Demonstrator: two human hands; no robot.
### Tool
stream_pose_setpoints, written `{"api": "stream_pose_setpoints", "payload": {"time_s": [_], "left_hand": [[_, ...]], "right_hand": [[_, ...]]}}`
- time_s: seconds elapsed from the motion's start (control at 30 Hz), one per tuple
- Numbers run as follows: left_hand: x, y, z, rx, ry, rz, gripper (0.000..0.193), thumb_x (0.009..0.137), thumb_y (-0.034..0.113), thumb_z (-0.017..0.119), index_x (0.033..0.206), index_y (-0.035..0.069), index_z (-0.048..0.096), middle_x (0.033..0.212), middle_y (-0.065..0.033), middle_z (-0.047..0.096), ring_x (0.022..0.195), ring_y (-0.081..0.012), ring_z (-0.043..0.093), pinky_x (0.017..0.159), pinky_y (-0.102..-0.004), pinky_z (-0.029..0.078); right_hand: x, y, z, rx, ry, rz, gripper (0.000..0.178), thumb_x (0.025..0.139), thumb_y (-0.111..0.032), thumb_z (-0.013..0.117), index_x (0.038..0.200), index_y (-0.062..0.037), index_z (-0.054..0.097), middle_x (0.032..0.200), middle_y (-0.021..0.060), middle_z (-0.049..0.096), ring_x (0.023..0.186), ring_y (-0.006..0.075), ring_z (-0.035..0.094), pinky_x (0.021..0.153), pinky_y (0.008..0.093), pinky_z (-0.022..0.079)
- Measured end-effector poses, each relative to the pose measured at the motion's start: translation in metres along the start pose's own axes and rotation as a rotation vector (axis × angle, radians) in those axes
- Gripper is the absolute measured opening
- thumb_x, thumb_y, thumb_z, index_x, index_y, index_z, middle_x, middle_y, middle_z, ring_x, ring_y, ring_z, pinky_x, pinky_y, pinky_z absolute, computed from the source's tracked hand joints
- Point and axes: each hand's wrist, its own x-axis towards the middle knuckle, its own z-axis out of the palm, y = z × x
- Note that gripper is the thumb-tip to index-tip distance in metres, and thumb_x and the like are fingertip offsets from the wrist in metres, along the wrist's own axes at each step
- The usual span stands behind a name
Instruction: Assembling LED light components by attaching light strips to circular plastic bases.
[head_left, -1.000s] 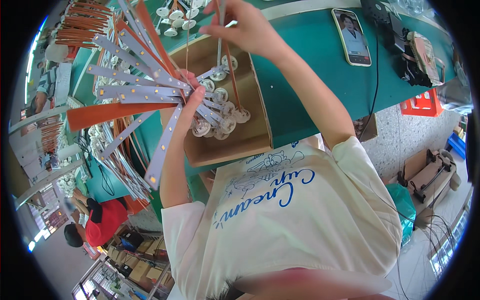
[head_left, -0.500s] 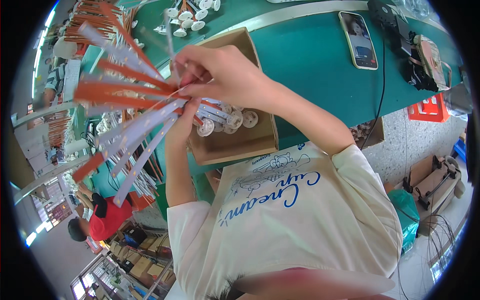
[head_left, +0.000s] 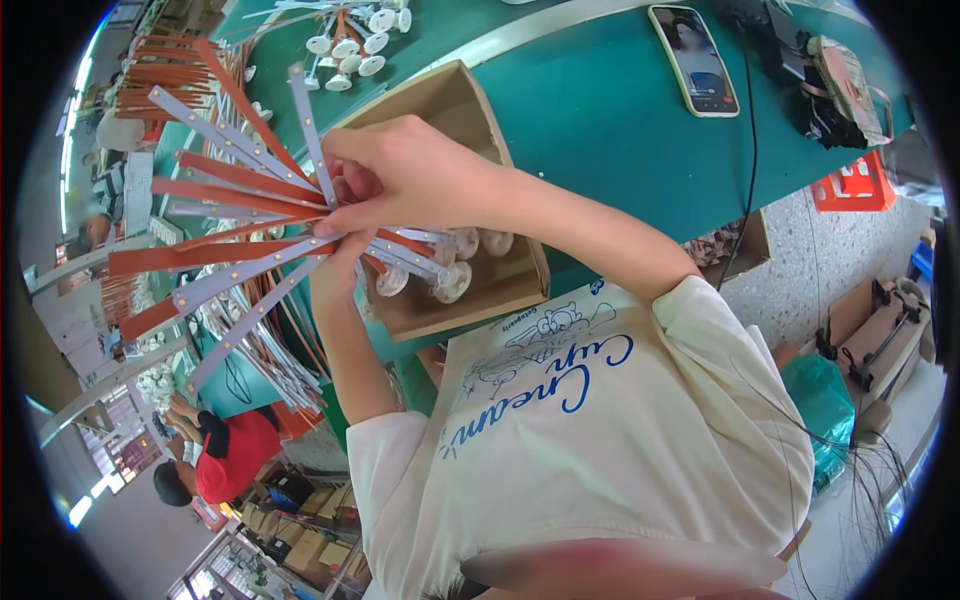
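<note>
My left hand (head_left: pixel 338 268) is closed round a bundle of LED strips (head_left: pixel 245 272) fanned out to the left. Some strips show white faces with small yellow LEDs, others orange-brown backs. At the bundle's other end, clear and white round plastic caps (head_left: pixel 453 282) hang over an open cardboard box (head_left: pixel 445 95). Just above, my right hand (head_left: pixel 385 175) pinches at the strips where they cross, its fingers partly curled out of sight. One white strip (head_left: pixel 305 120) stands nearly upright beside those fingers.
More strips with white round caps (head_left: pixel 345 45) lie on the green table (head_left: pixel 590 110) at the back. A phone (head_left: pixel 697 62) lies at the far right, near a cable and a small pouch (head_left: pixel 850 85). To the lower left, a person in red (head_left: pixel 235 455) works at another table.
The strips, blurred before, are now still and spread wider. Both hands have shifted slightly left in the picture, and the upright strip has tilted left.
</note>
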Motion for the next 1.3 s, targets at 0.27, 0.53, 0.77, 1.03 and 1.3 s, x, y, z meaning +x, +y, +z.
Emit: {"api": "stream_pose_setpoints", "payload": {"time_s": [0.27,0.53,0.77,1.03,1.3], "left_hand": [[0.005,0.004,0.003,-0.144,0.027,-0.26,0.055,0.078,0.0,0.061,0.127,0.001,0.037,0.115,-0.0105,0.053,0.112,-0.0205,0.049,0.098,-0.0335,0.037],[0.014,0.007,-0.01,-0.282,0.209,0.136,0.037,0.079,0.009,0.052,0.114,0.002,0.043,0.091,-0.0058,0.052,0.081,-0.0157,0.049,0.083,-0.0356,0.04],[-0.002,0.041,-0.096,-0.458,0.403,0.516,0.017,0.079,0.024,0.048,0.083,0.012,0.037,0.077,-0.0007,0.039,0.075,-0.0148,0.042,0.091,-0.0383,0.034],[-0.042,0.073,-0.116,-0.807,0.413,0.541,0.017,0.084,0.027,0.048,0.08,0.011,0.042,0.081,-0.0029,0.044,0.077,-0.014,0.046,0.084,-0.0359,0.038],[-0.056,0.07,-0.13,-0.425,0.566,0.362,0.015,0.082,0.02,0.052,0.077,0.008,0.046,0.07,-0.0033,0.046,0.072,-0.0178,0.051,0.082,-0.0409,0.043]], "right_hand": [[-0.008,-0.01,-0.008,-0.034,0.054,-0.021,0.049,0.066,-0.021,0.078,0.095,-0.0009,0.045,0.079,0.0105,0.052,0.069,0.0213,0.056,0.059,0.0307,0.047],[-0.07,-0.019,-0.008,-0.325,0.231,-0.101,0.055,0.069,-0.023,0.075,0.112,-0.0022,0.048,0.09,0.0109,0.05,0.082,0.0263,0.054,0.069,0.034,0.048],[-0.144,-0.001,-0.025,-0.719,-0.182,-0.215,0.029,0.07,-0.01,0.062,0.099,-0.0064,0.057,0.094,0.0074,0.056,0.097,0.0212,0.056,0.076,0.0328,0.047],[-0.129,0.003,-0.041,-0.738,-0.252,-0.189,0.02,0.071,-0.008,0.057,0.091,-0.0069,0.059,0.09,0.0042,0.057,0.097,0.0171,0.057,0.08,0.0304,0.043],[-0.089,0.021,-0.114,-1.075,-0.017,-0.04,0.024,0.073,-0.005,0.063,0.097,-0.0064,0.06,0.099,0.0074,0.06,0.092,0.0277,0.058,0.08,0.0341,0.049]]}}
